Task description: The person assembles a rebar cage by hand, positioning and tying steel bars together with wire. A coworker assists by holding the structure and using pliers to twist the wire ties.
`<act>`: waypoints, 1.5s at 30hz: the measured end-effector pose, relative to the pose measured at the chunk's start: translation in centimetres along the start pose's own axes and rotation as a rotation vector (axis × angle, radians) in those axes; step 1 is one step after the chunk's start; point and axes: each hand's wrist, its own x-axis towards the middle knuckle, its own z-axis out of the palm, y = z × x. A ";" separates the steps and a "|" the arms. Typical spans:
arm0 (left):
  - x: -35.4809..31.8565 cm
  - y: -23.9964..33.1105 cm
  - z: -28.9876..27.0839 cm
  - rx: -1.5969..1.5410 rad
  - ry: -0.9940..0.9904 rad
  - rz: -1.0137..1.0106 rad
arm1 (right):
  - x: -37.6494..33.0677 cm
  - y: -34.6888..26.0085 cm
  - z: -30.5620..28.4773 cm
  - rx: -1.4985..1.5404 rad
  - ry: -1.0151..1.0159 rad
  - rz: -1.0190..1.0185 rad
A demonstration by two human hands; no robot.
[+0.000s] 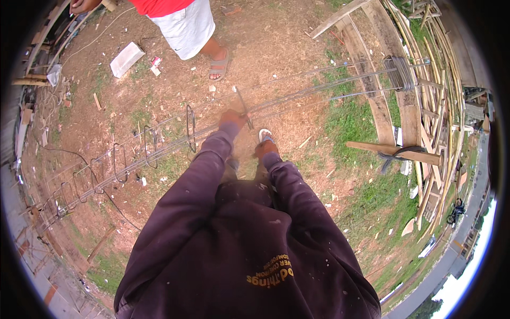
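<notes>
A long rebar cage [159,146] lies across the bare dirt ground [276,48], its straight bars running from lower left up toward the right, where a bundle of loose stirrups [401,72] hangs on the bars over a wooden plank [396,106]. Several square stirrups [150,147] already stand spaced along the left stretch. The left hand [232,118] is closed around a thin metal tying hook [243,106] right at the bars, just past the last standing stirrup [190,127]. The right hand [265,149] sits lower, near the bars and beside a sandalled foot [265,135]; whether it is open or gripping anything cannot be told.

By the look of it, a stirrup is being tied to the long bars at this joint. The next move seems to call for a tight twist of the hook while the other hand steadies the bar.

Another person's sandalled foot [219,66] stands beyond the cage, a white block [126,59] lies further left, and bamboo poles [441,106] are stacked at the right.
</notes>
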 end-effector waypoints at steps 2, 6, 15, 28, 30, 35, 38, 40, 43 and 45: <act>0.1 -0.2 0.2 0.032 -0.071 -0.011 | 0.8 -0.1 0.0 0.015 -0.050 0.017; -0.3 0.0 0.0 0.029 -0.129 -0.024 | 2.2 -0.7 -0.7 0.254 -0.107 0.090; -3.0 2.2 -1.4 -0.107 -0.023 -0.080 | -0.6 -2.7 -1.7 0.599 0.408 0.019; -8.3 3.2 -0.1 -0.275 0.278 0.099 | 2.9 -0.4 2.3 0.630 0.540 0.007; -8.3 2.9 0.3 -0.300 0.268 0.076 | 3.1 -0.1 1.5 0.773 0.497 -0.012; -8.2 2.2 -0.2 -0.342 0.319 0.029 | 3.4 -1.0 -1.6 0.736 0.300 -0.064; -9.0 2.3 -1.1 -0.025 0.452 -0.087 | 3.0 -1.8 -1.9 0.837 0.134 -0.036; -9.4 2.3 -1.7 0.139 0.483 -0.199 | 3.0 -1.7 -1.8 0.867 0.116 -0.049; -8.7 1.5 -2.6 0.154 0.398 -0.361 | 3.4 -1.1 -1.7 0.869 0.061 -0.097; -8.2 0.6 -2.7 0.172 0.376 -0.407 | 3.9 -0.5 -2.0 0.850 0.026 -0.119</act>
